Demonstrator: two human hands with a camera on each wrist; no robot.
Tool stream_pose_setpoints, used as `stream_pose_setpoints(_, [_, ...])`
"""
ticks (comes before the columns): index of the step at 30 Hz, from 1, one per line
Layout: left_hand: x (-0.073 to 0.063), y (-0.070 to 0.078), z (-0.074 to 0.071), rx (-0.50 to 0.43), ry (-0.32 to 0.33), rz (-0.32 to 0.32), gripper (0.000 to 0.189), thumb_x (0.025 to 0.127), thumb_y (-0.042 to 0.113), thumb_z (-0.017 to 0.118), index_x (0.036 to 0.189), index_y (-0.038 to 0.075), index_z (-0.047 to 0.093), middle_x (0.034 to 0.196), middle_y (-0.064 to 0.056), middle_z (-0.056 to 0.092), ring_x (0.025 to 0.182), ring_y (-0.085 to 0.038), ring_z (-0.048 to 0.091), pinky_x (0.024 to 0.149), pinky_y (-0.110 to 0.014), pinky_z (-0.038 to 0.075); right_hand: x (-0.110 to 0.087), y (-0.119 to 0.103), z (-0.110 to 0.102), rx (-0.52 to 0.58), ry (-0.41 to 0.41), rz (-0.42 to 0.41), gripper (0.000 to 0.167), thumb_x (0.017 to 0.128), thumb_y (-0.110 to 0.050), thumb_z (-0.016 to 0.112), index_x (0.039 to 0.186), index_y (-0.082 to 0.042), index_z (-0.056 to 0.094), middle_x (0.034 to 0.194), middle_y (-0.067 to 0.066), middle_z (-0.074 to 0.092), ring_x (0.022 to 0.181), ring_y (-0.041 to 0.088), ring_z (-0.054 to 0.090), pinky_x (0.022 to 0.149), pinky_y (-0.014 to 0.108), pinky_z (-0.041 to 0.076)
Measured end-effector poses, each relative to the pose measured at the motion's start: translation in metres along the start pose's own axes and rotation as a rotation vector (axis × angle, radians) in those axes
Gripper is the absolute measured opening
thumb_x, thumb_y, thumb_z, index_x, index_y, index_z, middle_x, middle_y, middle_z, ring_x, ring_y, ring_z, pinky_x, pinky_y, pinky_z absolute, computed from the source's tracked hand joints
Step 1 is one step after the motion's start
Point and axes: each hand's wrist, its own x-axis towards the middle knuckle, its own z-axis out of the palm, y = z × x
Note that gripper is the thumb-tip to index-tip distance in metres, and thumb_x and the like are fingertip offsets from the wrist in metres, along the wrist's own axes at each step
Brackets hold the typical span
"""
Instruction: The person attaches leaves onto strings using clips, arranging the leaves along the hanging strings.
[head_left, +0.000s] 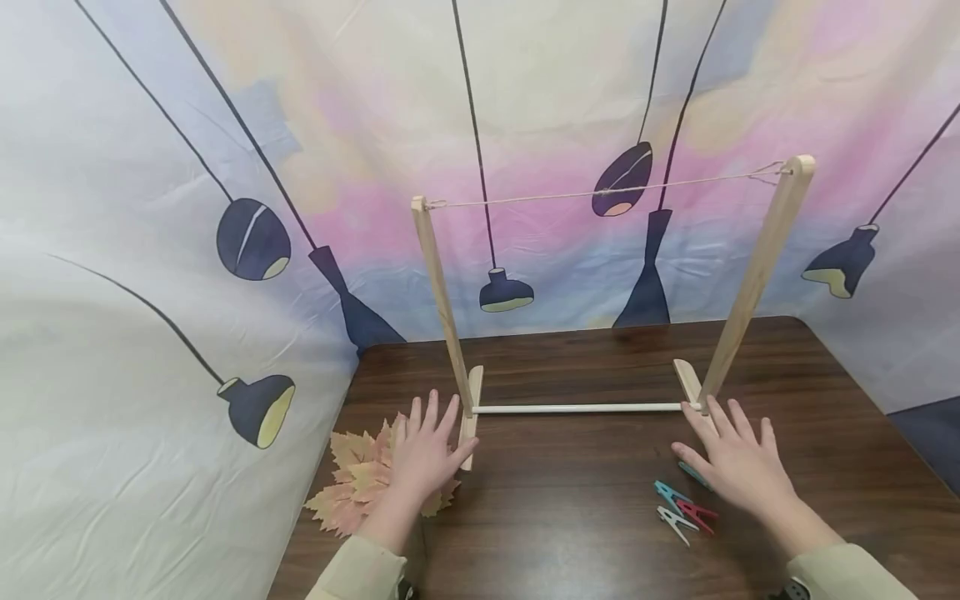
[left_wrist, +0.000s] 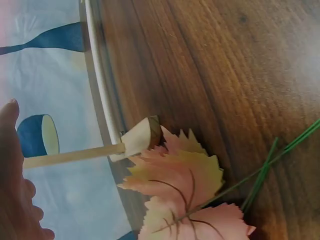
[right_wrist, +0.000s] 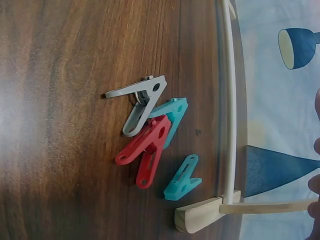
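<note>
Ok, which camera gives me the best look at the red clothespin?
The right wrist view: the red clothespin appears large there, with both legs plainly visible. The head view shows it much smaller; the left wrist view doesn't show it.

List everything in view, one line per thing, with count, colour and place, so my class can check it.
Rack: 1, pale wood, standing on the table
String: 1, beige, strung between the post tops
Rod: 1, white, low between the posts
Grey clip: 1, pale grey, beside the teal and red ones
Red clip: 1, red, in that cluster
Teal clips: 2, teal, one in the cluster, one nearer the rack
Leaves: several, pink-orange, table's left
Stems: several, green, by the leaves
Table: 1, dark brown, beneath
Backdrop: count unclear, pastel with dark lamps, around the table
Left hand: 1, bare, by rack's left foot
Right hand: 1, bare, by rack's right foot
Sleeves: 2, beige, on the forearms
</note>
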Motion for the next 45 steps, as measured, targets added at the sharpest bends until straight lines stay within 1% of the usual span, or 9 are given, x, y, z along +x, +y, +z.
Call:
stream_pose_setpoints(5, [-0.004, -0.006, 0.007, -0.029, 0.015, -0.012, 0.076, 0.087, 0.065, 0.044, 0.148, 0.022, 0.03, 0.152, -0.016, 0.022, 0.138, -0.04, 0.014, 0.106, -0.059, 0.015, -0.002, 0.0, 0.005, 0.007, -0.008, 0.003, 0.069, 0.093, -0.058, 0.04, 0.147, -0.016, 0.028, 0.143, 0.029, 0.029, 0.131, 0.05, 0.019, 0.094, 0.074, 0.003])
stream_pose_setpoints(11, [-0.01, -0.013, 0.015, -0.097, -0.001, -0.056, 0.076, 0.088, 0.062, 0.045, 0.149, 0.02, 0.027, 0.152, -0.018, 0.02, 0.138, -0.04, 0.014, 0.106, -0.059, 0.017, -0.005, -0.001, 0.011, 0.018, -0.017, 0.013, 0.07, 0.092, -0.059, 0.04, 0.145, -0.014, 0.032, 0.143, 0.028, 0.03, 0.129, 0.05, 0.021, 0.094, 0.074, 0.006])
stream_pose_setpoints(18, [-0.015, -0.02, 0.025, -0.121, 0.016, -0.1, 0.073, 0.089, 0.058, 0.048, 0.148, 0.019, 0.029, 0.151, -0.018, 0.023, 0.135, -0.04, 0.023, 0.103, -0.06, 0.022, -0.008, -0.001, 0.019, 0.032, -0.031, 0.028, 0.069, 0.093, -0.058, 0.041, 0.144, -0.012, 0.034, 0.145, 0.028, 0.028, 0.129, 0.05, 0.021, 0.094, 0.073, 0.008])
stream_pose_setpoints(22, [-0.02, -0.023, 0.029, -0.156, 0.019, -0.117, 0.072, 0.09, 0.056, 0.048, 0.148, 0.018, 0.029, 0.151, -0.019, 0.024, 0.135, -0.041, 0.024, 0.103, -0.061, 0.02, -0.009, -0.001, 0.023, 0.021, -0.031, 0.031, 0.068, 0.093, -0.057, 0.043, 0.144, -0.013, 0.033, 0.145, 0.027, 0.027, 0.128, 0.05, 0.023, 0.094, 0.073, 0.011])
stream_pose_setpoints(28, [-0.026, -0.031, 0.038, -0.161, 0.015, -0.155, 0.073, 0.091, 0.056, 0.048, 0.149, 0.017, 0.026, 0.15, -0.019, 0.024, 0.133, -0.041, 0.027, 0.102, -0.063, 0.021, -0.011, -0.001, 0.027, 0.022, -0.02, 0.025, 0.066, 0.092, -0.055, 0.045, 0.143, -0.013, 0.036, 0.144, 0.026, 0.03, 0.127, 0.05, 0.026, 0.094, 0.072, 0.014])
stream_pose_setpoints(33, [-0.031, -0.039, 0.044, -0.175, 0.03, -0.213, 0.074, 0.091, 0.057, 0.046, 0.149, 0.017, 0.026, 0.149, -0.019, 0.027, 0.13, -0.043, 0.031, 0.099, -0.065, 0.022, -0.013, 0.0, 0.031, 0.012, -0.034, 0.029, 0.065, 0.092, -0.054, 0.047, 0.141, -0.012, 0.039, 0.144, 0.024, 0.031, 0.127, 0.05, 0.026, 0.094, 0.072, 0.015])
stream_pose_setpoints(40, [-0.037, -0.048, 0.05, -0.215, 0.064, -0.241, 0.07, 0.092, 0.051, 0.05, 0.148, 0.015, 0.027, 0.147, -0.021, 0.03, 0.128, -0.046, 0.033, 0.099, -0.065, 0.023, -0.016, 0.002, 0.037, 0.02, -0.037, 0.037, 0.064, 0.092, -0.055, 0.047, 0.139, -0.012, 0.041, 0.141, 0.025, 0.033, 0.125, 0.05, 0.028, 0.093, 0.072, 0.017])
stream_pose_setpoints(43, [-0.04, -0.051, 0.053, -0.237, 0.091, -0.253, 0.07, 0.091, 0.048, 0.052, 0.148, 0.016, 0.027, 0.148, -0.023, 0.026, 0.128, -0.047, 0.032, 0.098, -0.065, 0.024, -0.017, 0.003, 0.039, 0.025, -0.039, 0.041, 0.064, 0.092, -0.055, 0.047, 0.139, -0.012, 0.042, 0.14, 0.026, 0.033, 0.125, 0.049, 0.028, 0.093, 0.072, 0.017])
stream_pose_setpoints(45, [-0.042, -0.053, 0.056, -0.248, 0.119, -0.253, 0.071, 0.091, 0.047, 0.053, 0.148, 0.014, 0.027, 0.15, -0.022, 0.022, 0.126, -0.048, 0.033, 0.097, -0.064, 0.025, -0.017, 0.003, 0.04, 0.029, -0.046, 0.044, 0.065, 0.092, -0.055, 0.046, 0.139, -0.012, 0.041, 0.14, 0.027, 0.033, 0.125, 0.049, 0.028, 0.093, 0.072, 0.017])
